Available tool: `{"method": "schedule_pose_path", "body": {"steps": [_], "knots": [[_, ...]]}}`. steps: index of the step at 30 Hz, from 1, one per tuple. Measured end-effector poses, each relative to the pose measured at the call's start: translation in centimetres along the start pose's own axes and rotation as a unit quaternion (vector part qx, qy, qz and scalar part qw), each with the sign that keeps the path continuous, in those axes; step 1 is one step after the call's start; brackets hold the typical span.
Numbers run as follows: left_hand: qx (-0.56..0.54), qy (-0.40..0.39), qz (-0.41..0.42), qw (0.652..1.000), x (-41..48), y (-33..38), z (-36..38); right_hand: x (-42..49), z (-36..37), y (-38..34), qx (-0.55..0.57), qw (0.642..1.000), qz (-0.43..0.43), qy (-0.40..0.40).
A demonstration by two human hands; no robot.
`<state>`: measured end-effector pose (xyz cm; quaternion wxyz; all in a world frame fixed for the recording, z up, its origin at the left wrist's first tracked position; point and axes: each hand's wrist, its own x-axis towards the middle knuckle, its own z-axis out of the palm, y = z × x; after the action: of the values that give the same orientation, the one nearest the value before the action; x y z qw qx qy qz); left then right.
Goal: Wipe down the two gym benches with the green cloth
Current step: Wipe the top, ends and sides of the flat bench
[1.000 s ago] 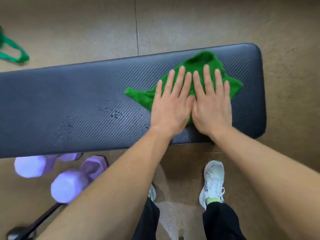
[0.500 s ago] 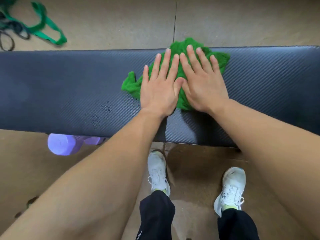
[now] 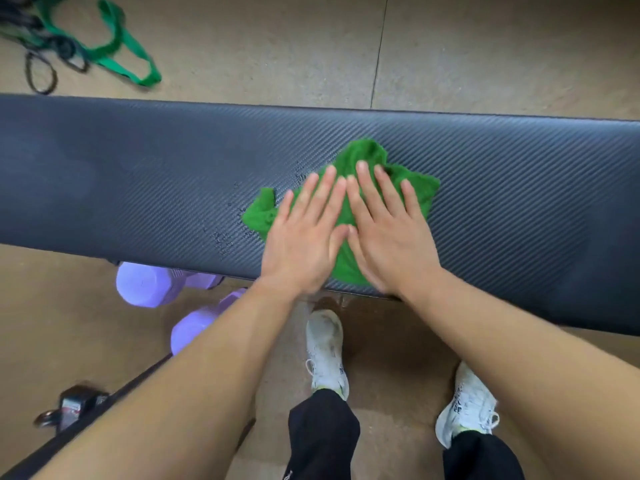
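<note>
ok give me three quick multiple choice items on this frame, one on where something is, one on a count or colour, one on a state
1. Where do the purple dumbbells lie?
A. on the bench top
B. on the floor at the bench's near edge
C. on the cloth

2. How many hands press the green cloth?
A. none
B. one
C. two

3. How is the bench just left of the cloth?
A. speckled with droplets
B. covered with foam
C. torn open

Answers: 1 B, they sit on the floor, partly under the near edge. 2 C, the left hand and right hand both lie flat on it. 3 A, small beads dot the black surface there.
</note>
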<state>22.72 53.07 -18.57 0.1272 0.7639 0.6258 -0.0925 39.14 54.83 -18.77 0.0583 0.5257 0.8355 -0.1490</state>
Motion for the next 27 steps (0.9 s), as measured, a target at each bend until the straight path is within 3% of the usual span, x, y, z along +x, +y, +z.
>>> {"method": "schedule_pose_path", "body": {"steps": [5, 8, 13, 17, 21, 27], "knots": [[-0.015, 0.037, -0.126, 0.991, 7.3, 0.3, -1.8, 7.2, -2.4, 2.5, 0.017, 0.999, 0.022, 0.020], [-0.026, 0.041, -0.151, 0.987, 9.4, 4.1, -2.2, 6.7, -3.1, 5.9, 0.014, 0.997, 0.077, 0.026], [-0.078, 0.020, -0.057, 0.995, 11.0, 14.4, -2.3, -0.6, -2.7, 13.0, 0.017, 0.971, 0.231, 0.057], [-0.062, 0.003, 0.067, 0.996, 8.1, 19.1, -1.1, -7.3, -2.0, 14.1, 0.023, 0.951, 0.307, 0.035], [-0.049, 0.023, 0.187, 0.981, 5.9, 13.8, -0.5, -7.8, -0.7, 8.6, 0.024, 0.943, 0.330, 0.021], [-0.005, 0.010, 0.051, 0.999, 1.5, -0.1, -0.8, -0.1, -0.2, -2.3, 0.049, 0.982, 0.182, 0.028]]}}
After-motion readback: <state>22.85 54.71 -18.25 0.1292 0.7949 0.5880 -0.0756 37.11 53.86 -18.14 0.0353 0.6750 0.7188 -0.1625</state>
